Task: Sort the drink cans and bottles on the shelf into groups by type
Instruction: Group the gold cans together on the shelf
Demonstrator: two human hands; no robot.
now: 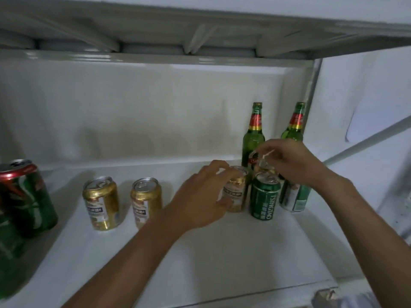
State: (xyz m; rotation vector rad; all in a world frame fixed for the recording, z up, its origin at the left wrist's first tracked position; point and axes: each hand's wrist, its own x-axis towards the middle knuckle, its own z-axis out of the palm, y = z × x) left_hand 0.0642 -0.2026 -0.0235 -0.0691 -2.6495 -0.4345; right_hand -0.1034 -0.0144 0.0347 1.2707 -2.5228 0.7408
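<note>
Shelf contents: materials and finish.
Gold cans [101, 203] and green can [264, 197] beside the fingers [224, 172] were glossy metal; bottles [253, 134] behind were shiny green glass; shelf [200, 263] was smooth, white.

A white shelf board [222, 252] stretches across the lower view, its surface smooth and dimly lit; behind it rises a pale back wall [144, 112], shadowed and faintly stained towards the middle; overhead runs the grey underside of an upper shelf [155, 27] with ribbed braces; a grey metal upright [312, 101] stands at the right, a white wall [367, 90] beyond it.
</note>
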